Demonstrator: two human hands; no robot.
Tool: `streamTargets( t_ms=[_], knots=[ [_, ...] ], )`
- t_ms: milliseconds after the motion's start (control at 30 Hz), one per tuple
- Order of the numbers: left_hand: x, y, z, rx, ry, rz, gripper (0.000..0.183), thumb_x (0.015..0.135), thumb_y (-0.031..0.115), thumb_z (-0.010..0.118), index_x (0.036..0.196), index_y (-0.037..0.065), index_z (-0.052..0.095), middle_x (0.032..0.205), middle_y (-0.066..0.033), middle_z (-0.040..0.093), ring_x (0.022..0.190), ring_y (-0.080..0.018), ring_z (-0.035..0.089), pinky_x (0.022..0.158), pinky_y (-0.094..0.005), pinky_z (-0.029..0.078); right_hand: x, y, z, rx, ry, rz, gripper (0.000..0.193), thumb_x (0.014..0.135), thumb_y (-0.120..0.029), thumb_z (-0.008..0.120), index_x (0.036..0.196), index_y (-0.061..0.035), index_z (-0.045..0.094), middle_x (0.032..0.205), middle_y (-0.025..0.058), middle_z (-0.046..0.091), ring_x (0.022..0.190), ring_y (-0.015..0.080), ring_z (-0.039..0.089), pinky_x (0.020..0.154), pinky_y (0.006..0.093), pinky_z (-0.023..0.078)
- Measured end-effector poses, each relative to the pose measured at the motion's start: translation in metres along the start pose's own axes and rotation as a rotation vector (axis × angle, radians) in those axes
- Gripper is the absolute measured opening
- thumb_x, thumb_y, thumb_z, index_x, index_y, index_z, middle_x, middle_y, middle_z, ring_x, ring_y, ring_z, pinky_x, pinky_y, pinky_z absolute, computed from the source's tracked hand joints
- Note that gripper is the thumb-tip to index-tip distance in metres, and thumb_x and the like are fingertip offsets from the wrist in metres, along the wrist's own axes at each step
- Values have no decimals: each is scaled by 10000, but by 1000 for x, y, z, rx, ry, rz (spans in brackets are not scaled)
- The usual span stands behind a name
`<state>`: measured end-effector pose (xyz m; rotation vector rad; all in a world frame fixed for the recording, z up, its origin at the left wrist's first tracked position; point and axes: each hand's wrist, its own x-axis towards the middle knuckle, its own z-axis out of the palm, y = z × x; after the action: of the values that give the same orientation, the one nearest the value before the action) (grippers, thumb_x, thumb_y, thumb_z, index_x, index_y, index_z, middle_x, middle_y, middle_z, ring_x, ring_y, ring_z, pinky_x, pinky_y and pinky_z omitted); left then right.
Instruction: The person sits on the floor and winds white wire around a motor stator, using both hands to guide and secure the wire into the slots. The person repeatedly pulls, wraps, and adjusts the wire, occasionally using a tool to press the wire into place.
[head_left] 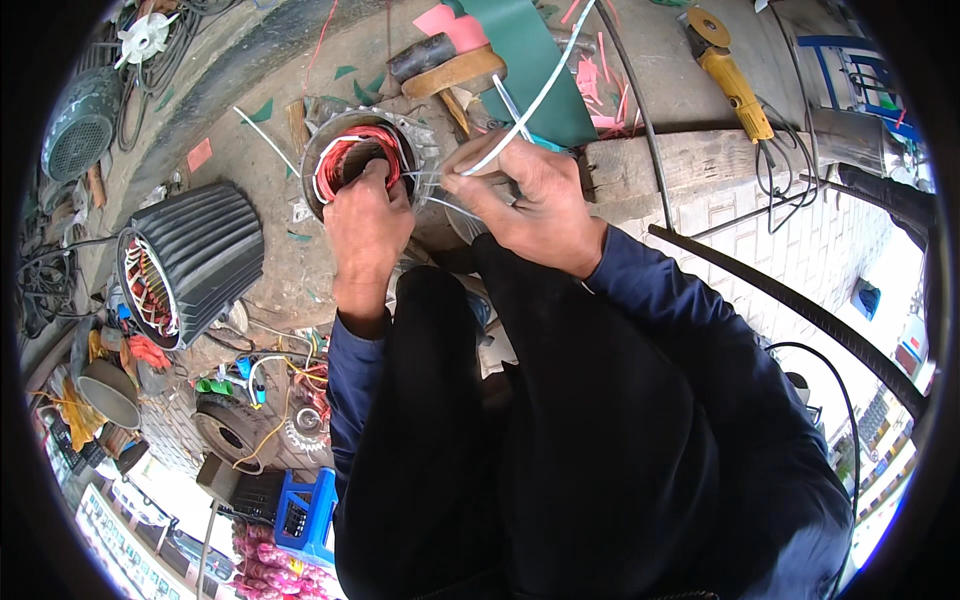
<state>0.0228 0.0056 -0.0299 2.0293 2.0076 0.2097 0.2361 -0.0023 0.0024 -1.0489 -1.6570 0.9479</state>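
Observation:
A motor stator (pixel 425 150) with red windings (pixel 330 165) bound in white stands upright in front of me. My left hand (pixel 368 225) is curled over the near side of the winding ring, with fingertips at the dark bore. Just right of the stator, my right hand (pixel 535 195) pinches a thin white cord (pixel 545 92). One length of the cord rises from the fingers toward the top edge. Thin pale strands run between the right fingers and the windings. What lies under the left fingers is partly hidden.
A finned motor housing (pixel 205 250) with windings lies at left. Beyond the stator are a wooden mallet (pixel 455 75) and green sheet (pixel 535 60). A yellow angle grinder (pixel 735 90) sits at far right. A dark metal bar (pixel 790 310) crosses the right side. A blue plastic stool (pixel 308 515) stands lower left.

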Motion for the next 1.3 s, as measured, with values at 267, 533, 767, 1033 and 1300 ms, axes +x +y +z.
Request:
streamTargets(
  t_ms=[267,533,767,1033,1300],
  knots=[
    [-1,0,0,0,8,0,136,937,221,661,943,85,664,840,-257,727,821,-489,706,738,-593,548,-1,8,12,10,19,-7,128,934,19,773,1051,-1,726,1029,115,785,909,194,764,818,312,602],
    [0,-1,1,-12,10,3,124,930,208,660,953,86,666,841,-254,726,823,-494,703,735,-596,547,0,8,17,38,51,-76,134,919,21,783,1039,-1,726,1012,124,784,900,228,773,814,327,603],
    [-1,3,-3,20,-9,5,102,908,156,661,937,59,643,845,-240,738,822,-465,724,734,-570,564,-1,4,22,45,60,-36,115,921,2,781,1019,-5,722,979,130,771,854,234,768,780,331,598],
    [-3,6,-3,-31,15,-44,144,926,215,690,987,87,661,880,-234,751,840,-467,728,747,-568,571,-6,5,36,368,103,263,108,1003,26,700,1090,11,637,1043,100,750,959,158,759,848,307,613],
    [-17,2,0,-322,227,41,353,867,54,806,1205,70,708,1131,-165,754,1025,-389,734,867,-469,596,-10,16,45,406,208,306,160,932,-79,813,1023,3,710,885,108,776,786,128,735,730,296,585]
  ],
)
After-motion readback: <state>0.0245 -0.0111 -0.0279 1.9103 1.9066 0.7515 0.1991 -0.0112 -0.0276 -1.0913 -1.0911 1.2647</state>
